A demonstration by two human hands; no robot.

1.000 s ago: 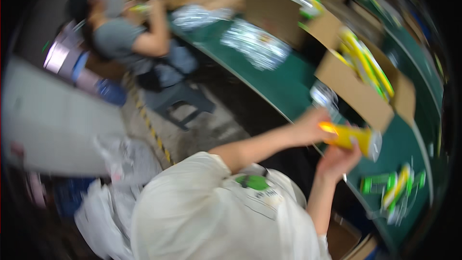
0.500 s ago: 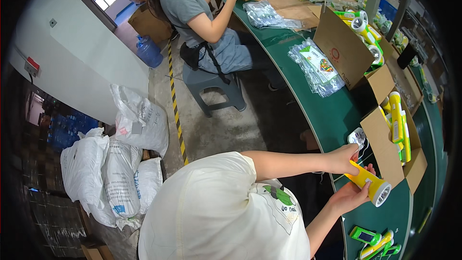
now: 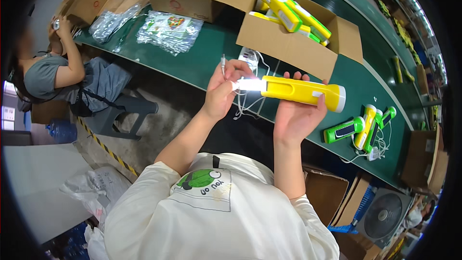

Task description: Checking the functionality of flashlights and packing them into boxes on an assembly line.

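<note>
A yellow flashlight (image 3: 298,91) with a white head lies across my right hand (image 3: 299,118), whose fingers wrap round it from below, the thumb near its switch. At its left end a white section (image 3: 252,84) glows brightly. My left hand (image 3: 222,91) is closed beside that end, with fingertips at or against it; glare hides the exact contact. A thin plug with a metal tip (image 3: 223,61) sticks up from my left hand. White cord (image 3: 243,108) hangs just below, between my hands.
An open carton (image 3: 284,43) of yellow and green flashlights stands beyond my hands, next to a white power strip (image 3: 249,57). More flashlights (image 3: 344,131) with white cords lie at right. Plastic bags (image 3: 171,31) are stacked at left, near a seated co-worker (image 3: 53,74).
My view has swung to the right. The flashlight has turned from head-down to nearly level, and its tail section now glows. My left hand has shifted to the tail end, with a plug showing.
</note>
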